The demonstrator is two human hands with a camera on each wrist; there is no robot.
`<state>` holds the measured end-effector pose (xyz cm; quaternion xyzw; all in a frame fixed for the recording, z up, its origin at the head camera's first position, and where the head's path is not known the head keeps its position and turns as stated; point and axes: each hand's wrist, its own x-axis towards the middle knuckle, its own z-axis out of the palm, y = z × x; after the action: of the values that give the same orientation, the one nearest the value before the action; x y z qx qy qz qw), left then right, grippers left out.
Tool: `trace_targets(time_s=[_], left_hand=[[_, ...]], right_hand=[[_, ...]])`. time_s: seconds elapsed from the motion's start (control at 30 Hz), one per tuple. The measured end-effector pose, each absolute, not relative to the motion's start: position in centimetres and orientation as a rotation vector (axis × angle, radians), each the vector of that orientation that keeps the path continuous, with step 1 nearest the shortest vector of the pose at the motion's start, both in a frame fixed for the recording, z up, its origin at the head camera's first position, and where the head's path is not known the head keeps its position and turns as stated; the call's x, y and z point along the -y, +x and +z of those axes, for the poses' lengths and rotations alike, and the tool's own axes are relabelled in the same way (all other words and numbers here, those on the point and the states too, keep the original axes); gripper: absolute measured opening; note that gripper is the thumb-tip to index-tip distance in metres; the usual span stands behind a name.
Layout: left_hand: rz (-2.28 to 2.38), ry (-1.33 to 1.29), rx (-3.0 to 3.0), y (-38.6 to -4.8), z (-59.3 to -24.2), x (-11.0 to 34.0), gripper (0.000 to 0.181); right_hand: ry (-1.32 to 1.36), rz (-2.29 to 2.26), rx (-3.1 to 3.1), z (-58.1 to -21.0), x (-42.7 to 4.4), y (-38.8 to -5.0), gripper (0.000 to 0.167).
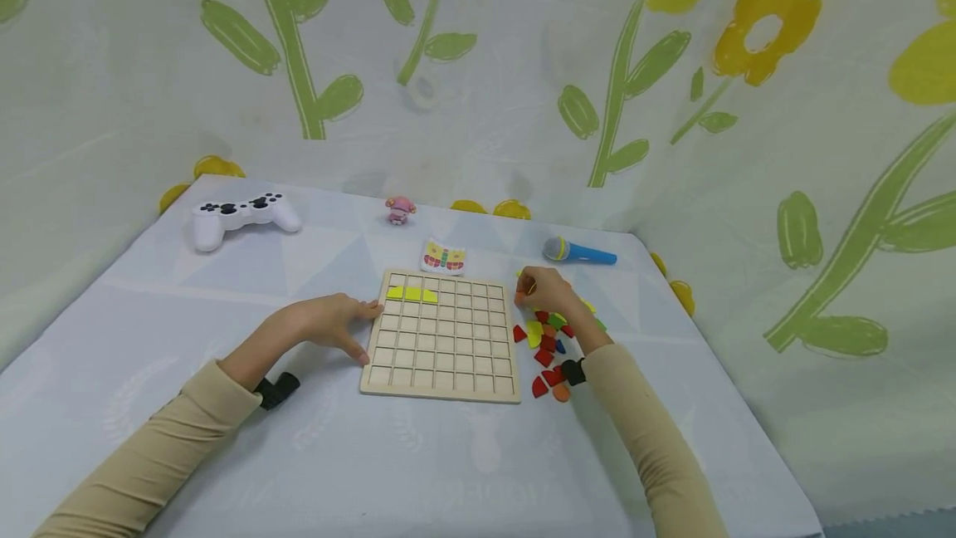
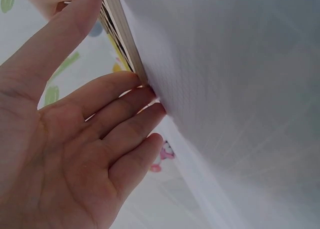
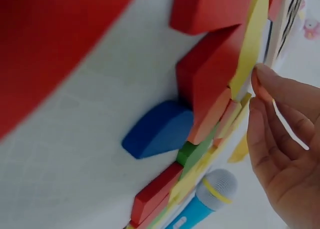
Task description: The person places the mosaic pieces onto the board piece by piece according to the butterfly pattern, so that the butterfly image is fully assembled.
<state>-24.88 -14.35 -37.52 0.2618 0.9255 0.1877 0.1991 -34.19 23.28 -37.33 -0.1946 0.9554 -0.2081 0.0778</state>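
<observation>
A wooden grid board [image 1: 441,395] lies on the table, with several yellow pieces [image 1: 412,294] in a row near its top left. The left hand [image 1: 329,322] rests its thumb and fingertips against the board's left edge; in the left wrist view, the extended fingers of that hand [image 2: 95,139] touch the board's side [image 2: 131,44]. Beyond the right edge, the right hand [image 1: 547,291] is over loose coloured pieces [image 1: 544,357]. The right wrist view has this hand [image 3: 290,139] pinching a small orange piece [image 3: 262,91] between thumb and finger.
Behind the board lie a patterned card [image 1: 444,257] and a pink figurine [image 1: 400,209]. A white game controller [image 1: 242,217] is at the back left, and a blue microphone [image 1: 590,254] at the back right. Flowered cloth hangs behind the table.
</observation>
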Motion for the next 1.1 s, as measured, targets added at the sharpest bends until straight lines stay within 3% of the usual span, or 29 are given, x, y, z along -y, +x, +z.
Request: trace_targets(time_s=[0.6, 1.1], left_hand=[[0.526, 0.731, -2.593, -25.0, -37.6, 14.4, 0.088], [0.527, 0.733, -2.595, -24.8, -37.5, 14.3, 0.089]], right_hand=[[-0.772, -0.822, -2.822, -36.1, -19.5, -32.7, 0.009], [-1.011, -0.772, -2.708, -37.2, -14.3, -33.9, 0.007]])
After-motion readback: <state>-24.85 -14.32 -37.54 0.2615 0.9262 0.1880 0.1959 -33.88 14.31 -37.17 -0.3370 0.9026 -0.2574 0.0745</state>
